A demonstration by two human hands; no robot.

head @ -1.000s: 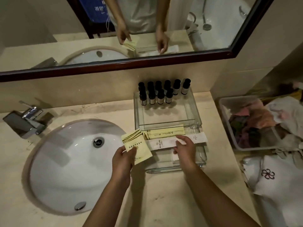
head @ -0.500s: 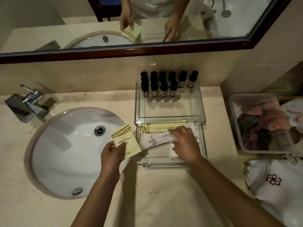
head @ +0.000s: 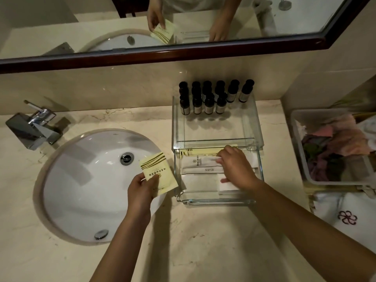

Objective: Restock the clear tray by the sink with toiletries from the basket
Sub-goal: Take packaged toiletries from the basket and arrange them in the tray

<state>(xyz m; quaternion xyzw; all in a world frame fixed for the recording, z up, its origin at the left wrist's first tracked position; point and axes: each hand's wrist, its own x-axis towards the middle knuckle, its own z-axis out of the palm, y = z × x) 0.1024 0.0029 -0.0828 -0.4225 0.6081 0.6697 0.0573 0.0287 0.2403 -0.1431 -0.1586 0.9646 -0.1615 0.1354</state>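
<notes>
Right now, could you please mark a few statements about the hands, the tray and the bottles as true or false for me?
1. The left hand holds a yellow sachet. True.
2. The faucet sits to the left of the sink. True.
3. The small dark bottles stand at the front of the clear tray. False: they stand at its back, by the wall.
4. The right hand grips the faucet. False: it rests on white packets in the tray's front compartment.
</notes>
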